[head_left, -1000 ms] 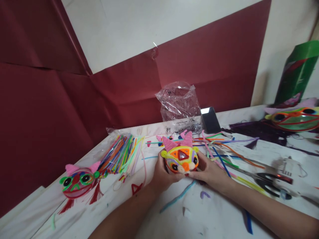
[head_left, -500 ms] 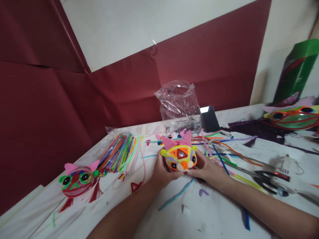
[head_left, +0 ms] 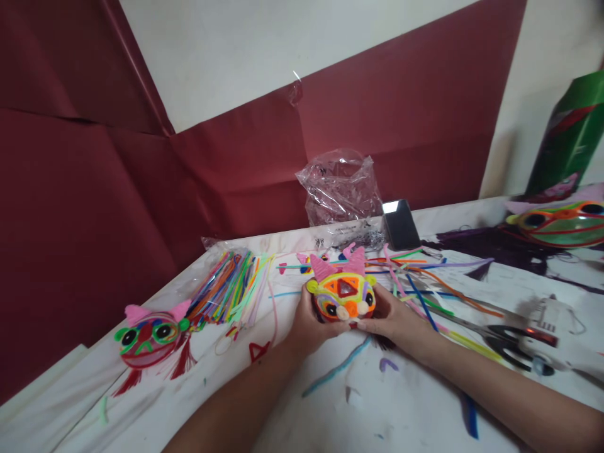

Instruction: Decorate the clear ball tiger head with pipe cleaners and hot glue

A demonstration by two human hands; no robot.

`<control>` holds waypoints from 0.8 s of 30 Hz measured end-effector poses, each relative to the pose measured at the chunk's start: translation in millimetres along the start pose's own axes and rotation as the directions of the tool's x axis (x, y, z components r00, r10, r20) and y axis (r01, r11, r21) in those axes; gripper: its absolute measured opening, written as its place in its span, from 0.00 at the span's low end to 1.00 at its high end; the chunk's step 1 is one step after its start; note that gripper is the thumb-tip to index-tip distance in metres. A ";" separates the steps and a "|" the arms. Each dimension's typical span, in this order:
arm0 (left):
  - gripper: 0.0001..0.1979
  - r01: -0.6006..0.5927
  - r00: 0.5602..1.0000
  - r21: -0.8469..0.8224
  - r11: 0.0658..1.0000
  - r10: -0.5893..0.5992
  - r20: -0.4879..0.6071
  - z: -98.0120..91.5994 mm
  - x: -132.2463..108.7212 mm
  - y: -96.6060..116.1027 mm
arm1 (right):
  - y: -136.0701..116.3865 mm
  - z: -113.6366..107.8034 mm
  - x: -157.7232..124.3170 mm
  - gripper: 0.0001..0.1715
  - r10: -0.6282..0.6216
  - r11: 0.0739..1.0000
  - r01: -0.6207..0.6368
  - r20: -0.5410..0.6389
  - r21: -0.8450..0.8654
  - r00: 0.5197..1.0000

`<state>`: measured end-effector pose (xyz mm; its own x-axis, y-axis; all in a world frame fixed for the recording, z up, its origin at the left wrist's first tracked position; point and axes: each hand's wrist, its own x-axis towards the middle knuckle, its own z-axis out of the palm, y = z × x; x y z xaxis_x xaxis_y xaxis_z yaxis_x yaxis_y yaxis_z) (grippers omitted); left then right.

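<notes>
Between my two hands is a colourful animal head craft, with pink ears, black eyes, an orange nose and yellow and orange pipe-cleaner lines. Its face points toward me. My left hand grips its left side, thumb along the lower edge. On the other side my right hand holds it the same way, the two thumbs nearly meeting below the nose. The fingers behind it are hidden. Just below the hands lie a light blue pipe cleaner and a small purple bent piece.
A similar craft head with red tassels sits at left, beside bundled pipe cleaners. Scissors and a white glue gun lie at right. Behind are a phone and a clear plastic bag. Another craft head is far right.
The view has shifted slightly, so most things appear a little further right. Both hands keep the same hold on the craft head, which looks tilted very slightly differently.
</notes>
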<state>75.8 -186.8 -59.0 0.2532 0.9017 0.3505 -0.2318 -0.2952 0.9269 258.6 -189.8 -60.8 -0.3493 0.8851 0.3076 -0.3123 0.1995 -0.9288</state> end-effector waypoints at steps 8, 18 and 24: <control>0.37 0.002 1.000 -0.022 1.000 -0.002 0.011 -1.7 1.9 -2.1 | -4.8 4.0 -1.7 0.35 0.056 0.998 -0.055 -0.035 0.036 0.998; 0.32 0.024 0.999 0.014 1.000 -0.024 -0.022 4.1 -0.1 4.4 | -1.2 0.8 -0.1 0.33 -0.003 1.000 0.003 0.008 0.009 1.000; 0.35 0.067 0.998 -0.040 0.997 -0.066 0.023 3.8 1.0 0.2 | -0.8 1.2 0.0 0.33 -0.011 1.000 0.011 -0.007 0.008 1.000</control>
<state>79.6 -187.1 -57.9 0.2892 0.9118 0.2914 -0.2515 -0.2214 0.9422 257.8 -190.5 -59.9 -0.3401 0.8857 0.3160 -0.3234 0.2054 -0.9237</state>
